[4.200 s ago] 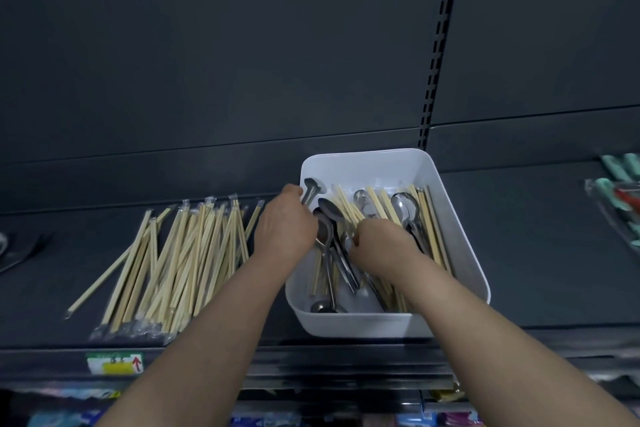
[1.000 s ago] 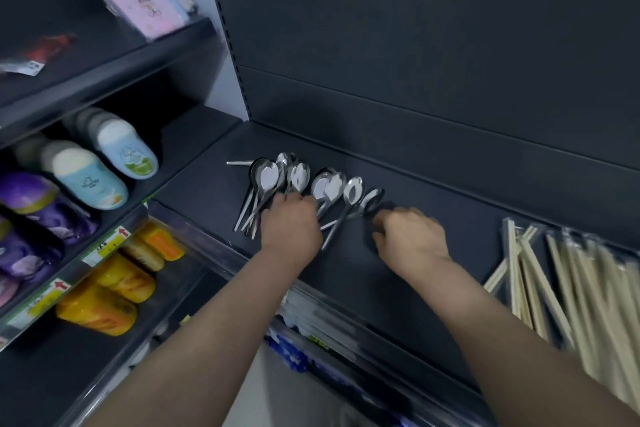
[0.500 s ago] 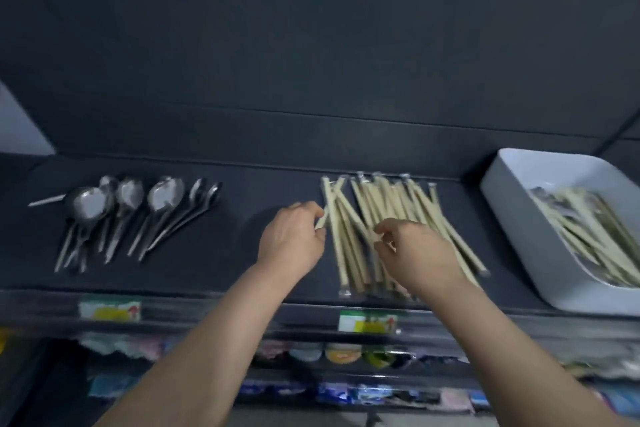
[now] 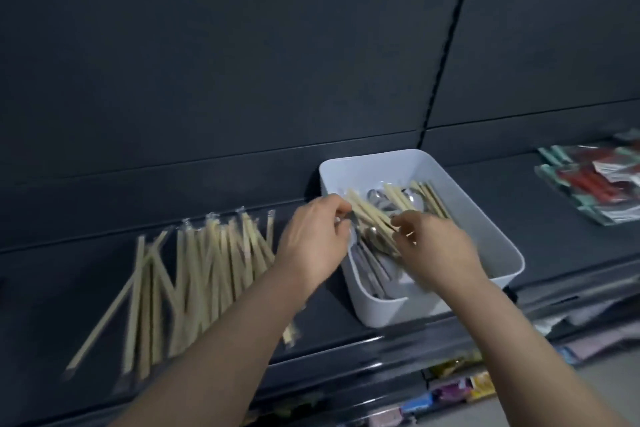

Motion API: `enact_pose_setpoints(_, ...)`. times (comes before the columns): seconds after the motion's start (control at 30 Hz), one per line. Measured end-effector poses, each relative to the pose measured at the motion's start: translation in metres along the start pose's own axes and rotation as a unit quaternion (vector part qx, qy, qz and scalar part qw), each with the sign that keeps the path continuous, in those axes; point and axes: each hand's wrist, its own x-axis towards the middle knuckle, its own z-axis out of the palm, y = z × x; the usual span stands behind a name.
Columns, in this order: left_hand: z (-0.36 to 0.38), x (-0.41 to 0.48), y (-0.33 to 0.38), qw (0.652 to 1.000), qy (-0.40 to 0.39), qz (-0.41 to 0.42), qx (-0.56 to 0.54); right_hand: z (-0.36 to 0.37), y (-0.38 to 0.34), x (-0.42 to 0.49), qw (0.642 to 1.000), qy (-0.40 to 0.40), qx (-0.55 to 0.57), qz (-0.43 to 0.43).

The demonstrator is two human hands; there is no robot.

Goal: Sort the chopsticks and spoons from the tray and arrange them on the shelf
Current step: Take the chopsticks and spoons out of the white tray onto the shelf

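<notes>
A white tray point(image 4: 503, 243) stands on the dark shelf point(image 4: 69, 274), right of centre. Inside it lie pale wooden chopsticks point(image 4: 403, 198) crossed over metal spoons point(image 4: 378, 200). My left hand point(image 4: 311, 239) is at the tray's left rim, fingers pinched on the far end of a bundle of chopsticks point(image 4: 372, 217). From the near side my right hand point(image 4: 438, 250) reaches into the tray, and its fingertips close on the same bundle's near end. A fanned pile of wrapped chopsticks point(image 4: 201, 281) lies on the shelf to the left. The picture is motion-blurred.
Clear packets with red and teal items point(image 4: 595, 180) lie on the shelf at far right. The dark back panel point(image 4: 242, 62) rises right behind the tray. Below the shelf's front edge, colourful packaged goods point(image 4: 460, 388) sit on a lower shelf.
My view swung right, from the row of spoons past the chopstick pile to the tray. Both hands left the shelf pile and now hold chopsticks in the tray.
</notes>
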Motion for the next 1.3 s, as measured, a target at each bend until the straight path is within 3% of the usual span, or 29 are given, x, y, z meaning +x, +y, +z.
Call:
enact_pose_setpoints(0.1,0.045,0.032,0.037,0.999,-0.039,-0.012,0.027,-0.012,0.058,0.027,0.999,-0.021,0.014,0.029)
enact_pose_setpoints(0.27,0.102,0.067,0.059,0.971,-0.134,-0.156,0.125,-0.017,0.109,0.059,0.997,-0.052,0.049,-0.005)
enact_pose_setpoints(0.53,0.139,0.092,0.068,0.951,-0.072,-0.297,0.038,-0.013,0.117,0.075,0.992,-0.086,0.046,-0.077)
enact_pose_setpoints(0.77,0.102,0.082,0.068,0.968,0.062,-0.241,-0.017,0.008,0.094,0.081,0.973,-0.201,-0.033,-0.105)
enact_pose_setpoints(0.93,0.087,0.076,0.057,0.967,0.090,-0.224,-0.087,0.015,0.086,0.077,0.966,-0.231,-0.046,-0.109)
enact_pose_setpoints(1.13,0.067,0.061,0.041,0.945,0.148,-0.217,-0.198,-0.017,0.074,0.084,0.977,-0.158,0.139,-0.035)
enact_pose_setpoints(1.3,0.027,0.041,0.005,0.931,0.187,-0.245,-0.195,-0.015,0.012,0.068,0.974,-0.124,0.155,-0.110)
